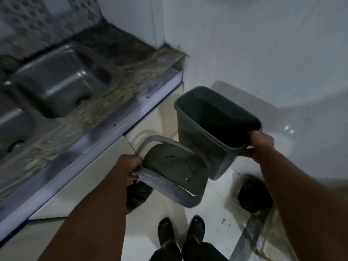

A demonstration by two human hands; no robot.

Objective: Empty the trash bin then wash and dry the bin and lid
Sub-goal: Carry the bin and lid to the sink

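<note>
Hands hold the two parts apart above the floor. Right hand grips the near rim of the bin, thumb inside the rim and fingers curled under it; the bin hangs upright, open and dark inside, beside the table. Left hand grips the pale frame of the lid, fingers wrapped round its edge; the lid is tilted, near the bin's lower side. Sink is set in the table.

Both bare arms reach forward, the left hand gripping at eleven o'clock and the right hand clasping at one o'clock.
</note>
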